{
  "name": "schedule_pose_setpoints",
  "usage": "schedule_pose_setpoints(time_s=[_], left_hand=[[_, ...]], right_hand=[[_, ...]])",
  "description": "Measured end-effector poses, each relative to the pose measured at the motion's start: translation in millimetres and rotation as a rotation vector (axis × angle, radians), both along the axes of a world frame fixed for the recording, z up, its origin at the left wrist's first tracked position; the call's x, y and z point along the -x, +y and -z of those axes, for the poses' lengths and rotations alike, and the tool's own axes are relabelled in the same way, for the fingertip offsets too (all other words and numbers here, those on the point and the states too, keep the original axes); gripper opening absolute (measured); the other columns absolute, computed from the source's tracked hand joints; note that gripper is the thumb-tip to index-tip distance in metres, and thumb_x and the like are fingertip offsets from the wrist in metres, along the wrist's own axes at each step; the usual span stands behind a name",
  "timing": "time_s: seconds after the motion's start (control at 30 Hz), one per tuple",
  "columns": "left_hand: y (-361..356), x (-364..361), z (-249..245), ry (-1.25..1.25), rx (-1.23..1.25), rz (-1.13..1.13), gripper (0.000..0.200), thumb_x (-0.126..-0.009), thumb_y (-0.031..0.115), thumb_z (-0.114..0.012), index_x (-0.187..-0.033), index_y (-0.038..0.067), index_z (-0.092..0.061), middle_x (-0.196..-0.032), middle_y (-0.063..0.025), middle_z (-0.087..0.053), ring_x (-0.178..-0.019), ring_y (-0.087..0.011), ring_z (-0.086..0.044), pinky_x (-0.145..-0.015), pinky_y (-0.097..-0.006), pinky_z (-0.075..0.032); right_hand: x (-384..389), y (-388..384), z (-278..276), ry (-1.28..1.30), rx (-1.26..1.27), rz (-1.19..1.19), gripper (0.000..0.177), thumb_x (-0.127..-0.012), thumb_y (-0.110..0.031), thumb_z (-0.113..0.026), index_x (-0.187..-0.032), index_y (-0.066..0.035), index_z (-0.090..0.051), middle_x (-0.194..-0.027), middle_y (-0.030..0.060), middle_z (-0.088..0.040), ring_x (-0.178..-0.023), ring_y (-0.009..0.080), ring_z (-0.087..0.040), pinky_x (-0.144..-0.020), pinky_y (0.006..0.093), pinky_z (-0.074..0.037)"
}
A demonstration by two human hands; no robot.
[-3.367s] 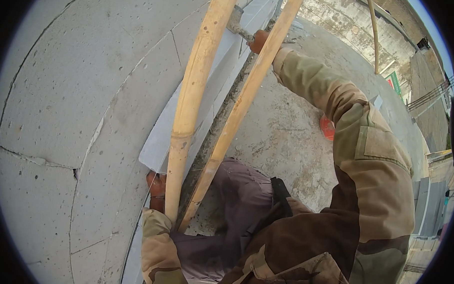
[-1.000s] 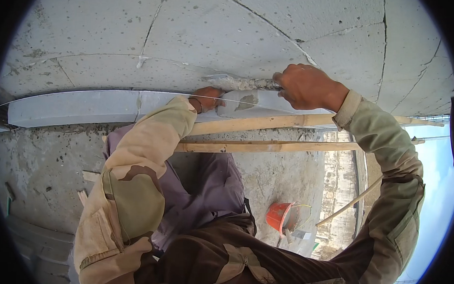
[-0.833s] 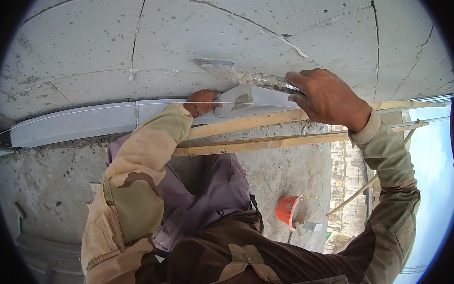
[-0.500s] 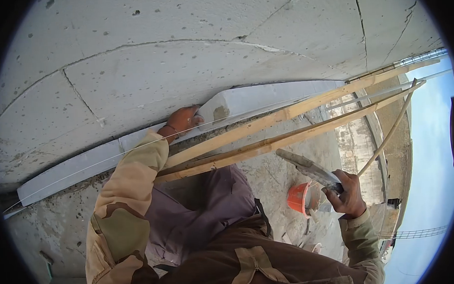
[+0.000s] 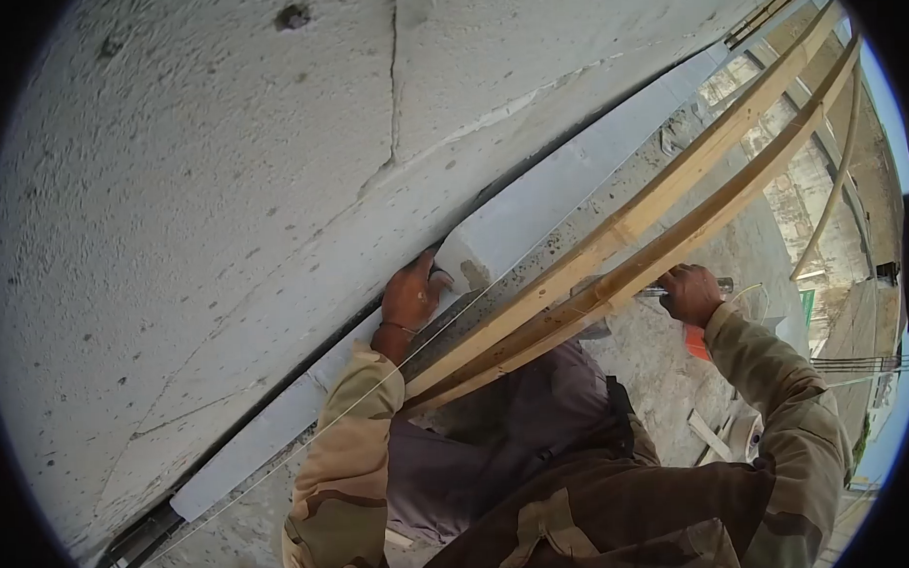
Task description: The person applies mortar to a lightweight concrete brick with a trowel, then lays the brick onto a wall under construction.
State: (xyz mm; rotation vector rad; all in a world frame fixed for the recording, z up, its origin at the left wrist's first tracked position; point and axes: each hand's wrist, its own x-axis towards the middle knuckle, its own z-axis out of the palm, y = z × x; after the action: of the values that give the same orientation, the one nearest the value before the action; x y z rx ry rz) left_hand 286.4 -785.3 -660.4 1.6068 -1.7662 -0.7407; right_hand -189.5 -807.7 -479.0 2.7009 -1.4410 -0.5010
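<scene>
My left hand (image 5: 412, 297) rests at the near end of a pale block (image 5: 542, 206), on the row of blocks along the wall. Its fingers are bent around something dark at the block's end that I cannot make out. A thin string (image 5: 378, 380) runs along the row, passing by my left wrist. My right hand (image 5: 691, 294) is closed around the handle of a trowel (image 5: 647, 291), beyond two long wooden poles (image 5: 625, 278). The poles partly hide the trowel's blade.
A large concrete wall (image 5: 261, 191) fills the upper left. An orange bucket (image 5: 696, 343) sits partly hidden below my right hand. Wood scraps (image 5: 709, 435) and a round pale object (image 5: 746, 436) lie on the floor at the right. A thin curved stick (image 5: 840, 185) leans at the far right.
The view has turned, so the wall and poles slant more steeply. My right hand has brought the trowel in toward the poles. My left hand stays at the block's end.
</scene>
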Motion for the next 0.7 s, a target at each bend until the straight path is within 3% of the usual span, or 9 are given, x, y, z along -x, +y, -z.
schedule_pose_setpoints(time_s=[0.1,0.17,0.7], left_hand=[[-3.3,0.4,2.6,0.011,0.022,0.007,0.047,-0.087,0.022,-0.073,-0.127,0.004,-0.057,-0.107,-0.0245,-0.069,-0.102,-0.0474,-0.064,-0.086,-0.0534,-0.051],[-1.1,1.8,-5.7,0.025,-0.008,-0.015,0.046,-0.087,0.02,-0.073,-0.128,0.005,-0.058,-0.106,-0.0249,-0.069,-0.102,-0.0473,-0.064,-0.086,-0.0531,-0.051],[-1.9,2.1,-3.0,0.016,0.054,-0.013,0.05,-0.087,0.02,-0.074,-0.132,0.005,-0.056,-0.11,-0.026,-0.068,-0.104,-0.0474,-0.063,-0.09,-0.0524,-0.051]], right_hand=[[-9.3,-42.5,21.7,-0.061,0.336,-0.268,0.022,-0.079,-0.018,-0.066,-0.1,-0.014,-0.07,-0.097,0.0107,-0.069,-0.084,0.0337,-0.067,-0.072,0.0473,-0.054],[-18.1,-73.4,18.8,-0.057,0.153,-0.342,0.021,-0.08,-0.018,-0.064,-0.099,-0.016,-0.074,-0.098,0.0088,-0.07,-0.086,0.0322,-0.066,-0.075,0.0464,-0.053],[-68.0,-110.9,41.5,0.018,0.051,-0.289,0.025,-0.081,-0.023,-0.066,-0.104,-0.015,-0.072,-0.101,0.0084,-0.069,-0.09,0.0315,-0.066,-0.08,0.0452,-0.053]])
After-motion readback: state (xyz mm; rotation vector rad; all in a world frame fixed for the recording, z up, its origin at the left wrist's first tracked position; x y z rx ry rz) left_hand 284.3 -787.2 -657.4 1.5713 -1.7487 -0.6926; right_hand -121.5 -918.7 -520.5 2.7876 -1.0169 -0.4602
